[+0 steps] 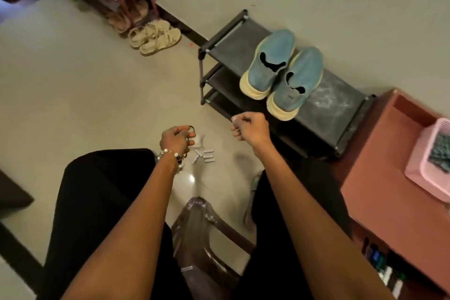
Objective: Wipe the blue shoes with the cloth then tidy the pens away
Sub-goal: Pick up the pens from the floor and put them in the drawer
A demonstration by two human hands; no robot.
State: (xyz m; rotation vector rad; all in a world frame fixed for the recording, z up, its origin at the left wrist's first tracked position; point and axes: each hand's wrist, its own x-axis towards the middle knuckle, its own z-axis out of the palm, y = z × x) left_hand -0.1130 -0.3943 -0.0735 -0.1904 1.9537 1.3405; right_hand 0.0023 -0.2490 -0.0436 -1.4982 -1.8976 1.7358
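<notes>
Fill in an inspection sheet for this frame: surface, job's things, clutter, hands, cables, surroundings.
Surface: pale tiled floor, glossy.
Job's things: blue shoes side by side on top of the black rack; small pale pens loose on the floor; cloth not identifiable.
Clutter: beige sandals on the floor by the far rack.
Hands: left hand pinches a small dark ring; right hand curled, apparently holding nothing.
Cables: nothing seen.
Surroundings: brown cabinet bearing a pink basket; brown chair between the knees.

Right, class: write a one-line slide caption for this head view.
Seated person's hands hover above small pens on the floor; blue shoes wait on a black rack.
</notes>
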